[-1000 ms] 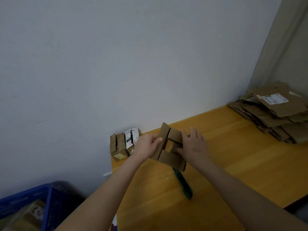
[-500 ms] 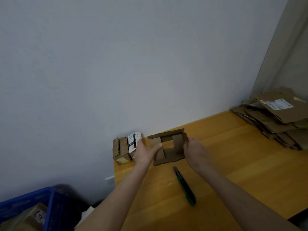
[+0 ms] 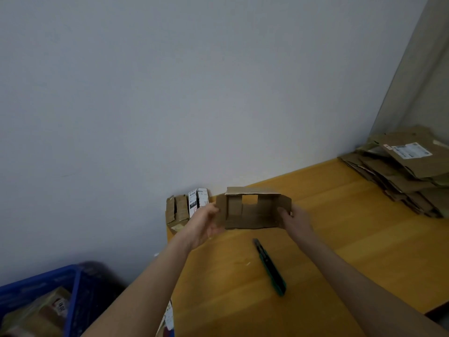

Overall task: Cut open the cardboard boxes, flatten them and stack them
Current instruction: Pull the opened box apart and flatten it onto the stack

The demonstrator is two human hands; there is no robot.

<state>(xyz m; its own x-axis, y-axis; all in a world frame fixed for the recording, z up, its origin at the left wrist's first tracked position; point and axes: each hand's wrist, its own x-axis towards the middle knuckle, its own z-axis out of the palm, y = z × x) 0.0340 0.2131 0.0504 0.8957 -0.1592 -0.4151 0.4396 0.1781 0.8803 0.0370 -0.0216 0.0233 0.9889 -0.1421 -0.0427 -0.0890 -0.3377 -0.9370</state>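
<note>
A small brown cardboard box (image 3: 252, 211) with its flaps spread is held just above the wooden table (image 3: 340, 239), its open inside facing me. My left hand (image 3: 206, 222) grips its left flap. At the box's right side, my right hand (image 3: 295, 218) holds the right flap, thumb inside. A green utility knife (image 3: 269, 266) lies on the table below the box, apart from both hands. The stack of flattened boxes (image 3: 403, 171) sits at the far right of the table.
Small boxes (image 3: 184, 210), some with white labels, stand against the wall at the table's left corner. A blue crate (image 3: 48, 300) with more boxes is on the floor at lower left. A grey wall runs behind the table.
The box was turned and opened out from a tilted, folded shape to a wide open one facing me. Both hands moved apart to its two sides. The knife stayed put.
</note>
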